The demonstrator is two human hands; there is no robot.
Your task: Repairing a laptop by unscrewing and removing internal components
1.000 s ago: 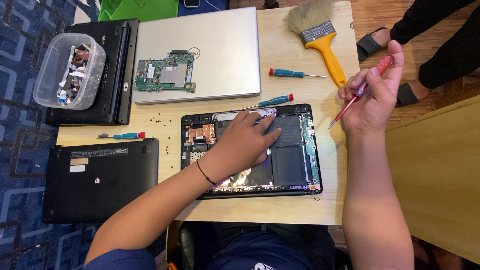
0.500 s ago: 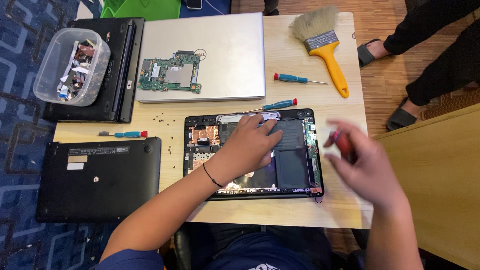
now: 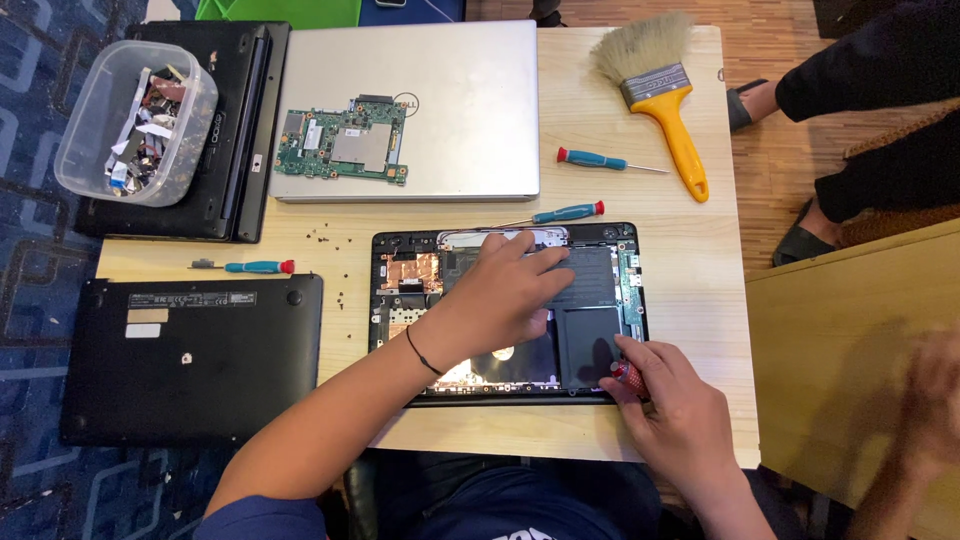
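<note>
We are looking down on an evenly, brightly lit scene; the light is coming from above, soft, with no harsh glare; the silver laptop lid [image 3: 410,100] above the left hand [image 3: 505,290] is giving only a mild sheen; short soft shadows are lying beneath the left hand and beside the right hand [image 3: 675,415]; most of the frame is staying sharp; a blurred hand [image 3: 925,400] far to the right of the right hand is smearing with motion.
</note>
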